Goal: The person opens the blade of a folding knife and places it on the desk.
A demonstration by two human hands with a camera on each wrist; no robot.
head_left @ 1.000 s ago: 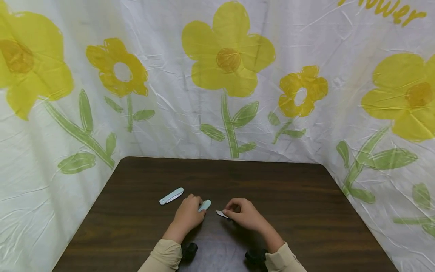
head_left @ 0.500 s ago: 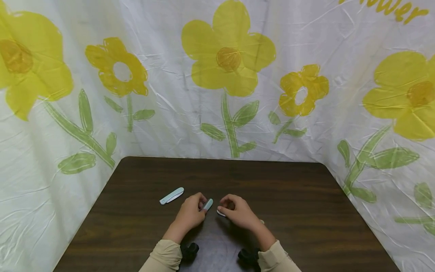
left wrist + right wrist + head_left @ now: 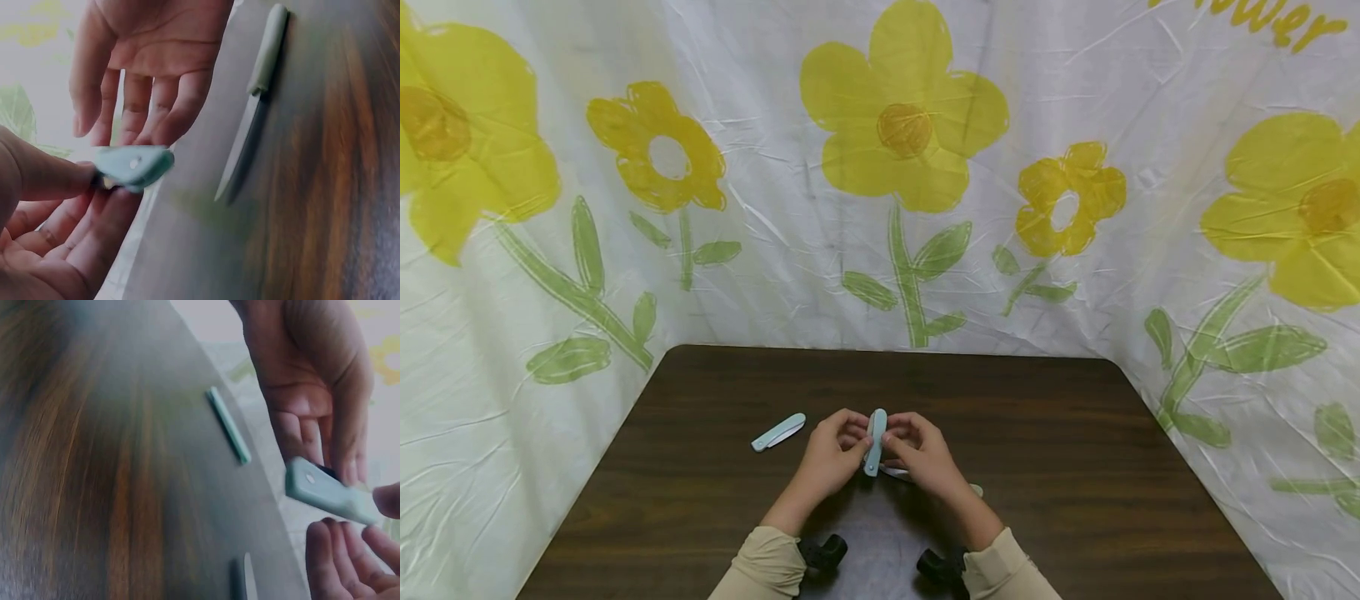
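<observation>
In the head view my left hand (image 3: 835, 450) and right hand (image 3: 925, 454) meet around a pale blue-green folding knife (image 3: 876, 442), raised above the table. The left thumb and fingers pinch it. On its other side the right thumb presses its edge, with the fingers curled behind; motion blur softens this contact in the wrist views. No extended blade shows on this knife. Below the right hand lies a second knife with its blade out and a pale green handle (image 3: 269, 53), partly hidden in the head view.
A third, folded pale blue knife (image 3: 778, 432) lies on the dark wood table (image 3: 1037, 417), left of my hands. Behind the table hangs a white curtain (image 3: 760, 275) with yellow flowers. Black wrist devices (image 3: 823, 552) sit at both sleeves.
My left hand has lifted the folding knife and brought it right, turning it upright in view. My right hand has left the open knife on the table and come up to the folding knife.
</observation>
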